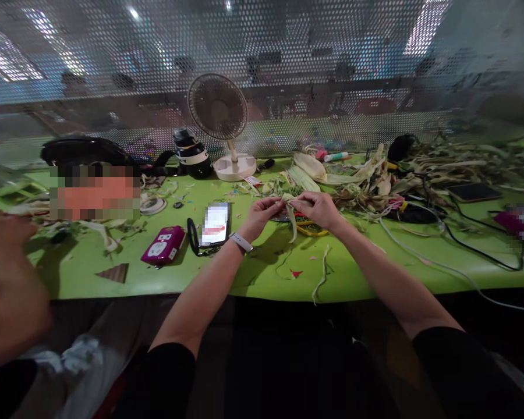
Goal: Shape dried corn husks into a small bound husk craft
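Black sleeves cover both of the person's upper arms at the near edge; beyond them a long green table (113, 279) runs left to right, backed on its far side by a perforated metal screen (332, 70) with ceiling lights glowing through it; a heap of corn husks (454, 160) covers the far right of the table, with dark cables trailing across the green surface. At the near left, a co-worker's blurred arm (4, 291) reaches over the table edge. A small desk fan (220, 116) stands against the screen near the middle; a phone (215, 224) lies left of the hands, and a magenta device (163, 245) lies left of that. Above the table's middle, the left hand (262, 216) and right hand (318, 208) both pinch a pale husk strip (291, 212), fingers closed on it, its loose end hanging down between them.
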